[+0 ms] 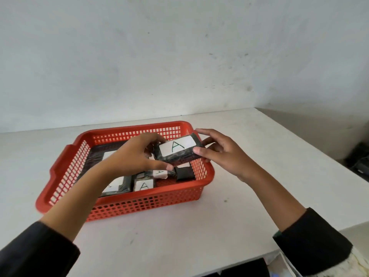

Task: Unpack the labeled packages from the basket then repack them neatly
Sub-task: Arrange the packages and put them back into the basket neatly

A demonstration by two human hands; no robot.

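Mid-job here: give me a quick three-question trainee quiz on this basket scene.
1. True or false: the held package is lying on the table.
2. Which letter is on its label? a) A b) B c) C
3. Fill in: the basket is coloured ____.

Key:
1. False; the left hand and right hand hold it above the basket.
2. a
3. Red

Red mesh basket (139, 198) holds several black-wrapped packages (144, 184) with white labels. One black package marked "A" (178, 149) is raised above its 2 o'clock corner.
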